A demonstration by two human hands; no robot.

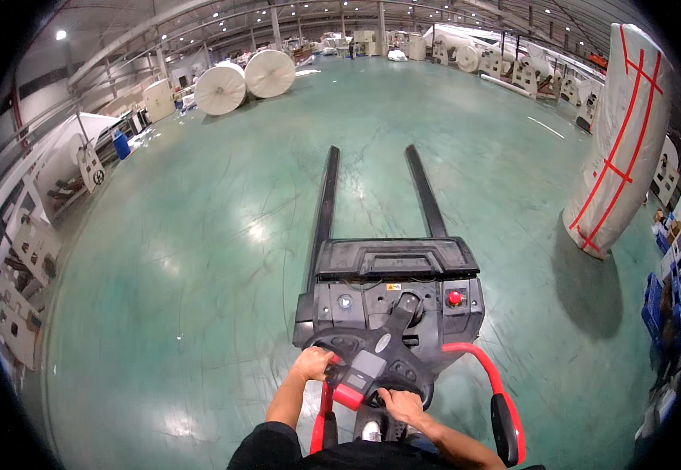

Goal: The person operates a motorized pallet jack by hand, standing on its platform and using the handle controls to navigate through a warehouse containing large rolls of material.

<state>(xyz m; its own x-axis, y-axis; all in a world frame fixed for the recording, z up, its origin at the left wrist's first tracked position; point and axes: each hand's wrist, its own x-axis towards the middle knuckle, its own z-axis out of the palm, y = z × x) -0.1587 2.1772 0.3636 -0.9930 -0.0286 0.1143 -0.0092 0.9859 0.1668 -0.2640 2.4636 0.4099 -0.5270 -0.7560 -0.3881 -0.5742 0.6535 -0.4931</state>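
In front of me is a black electric pallet truck (391, 262) with two bare forks (328, 192) pointing away over the green floor. My left hand (314, 363) is wrapped round the left grip of its control handle (370, 362). On the handle's right grip, my right hand (402, 404) is closed, with the thumb lying near the controls. A red emergency button (455, 298) sits on the truck's top panel at the right. The red side guard rail (481, 356) curves back beside my right arm. One white shoe shows below the handle.
A tall wrapped roll with red tape (619, 149) stands upright at the right. Two big white rolls (220, 88) lie at the far left. Machines (39, 243) line the left wall, blue crates (654, 305) the right edge. A person (351, 50) stands far off.
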